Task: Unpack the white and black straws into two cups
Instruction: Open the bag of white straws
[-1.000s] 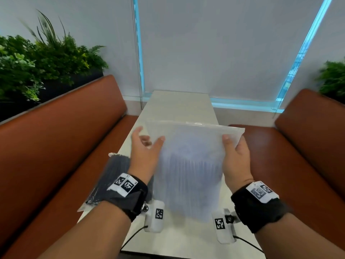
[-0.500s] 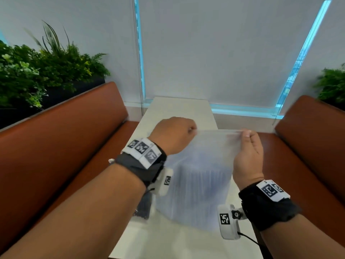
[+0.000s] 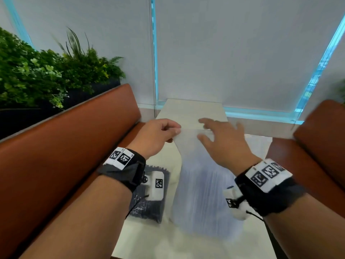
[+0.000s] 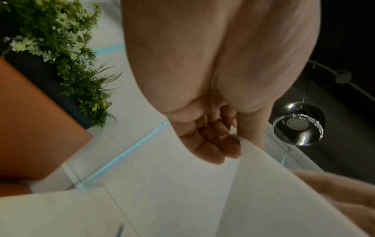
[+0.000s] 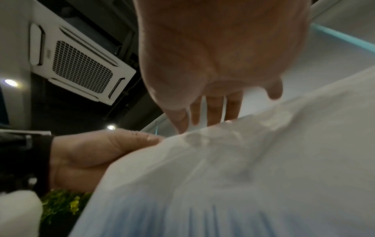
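Observation:
A clear plastic bag of white straws (image 3: pixel 203 193) stands upright on the white table (image 3: pixel 186 245), its top edge raised. My left hand (image 3: pixel 158 133) pinches the bag's top left corner between thumb and curled fingers; this grip also shows in the right wrist view, left hand (image 5: pixel 97 154) on the bag (image 5: pixel 243 184). My right hand (image 3: pixel 222 139) hovers over the bag's top edge with fingers spread and blurred, holding nothing. A bag of black straws (image 3: pixel 149 202) lies flat on the table under my left wrist. No cups are in view.
Brown bench seats (image 3: pixel 65 146) run along both sides of the narrow table. Green plants (image 3: pixel 46 75) stand behind the left bench. A window blind (image 3: pixel 242 53) closes off the table's far end.
My right hand has let go of the bag's top right corner and moved left over the top edge with fingers spread. My left hand keeps its pinch on the left corner.

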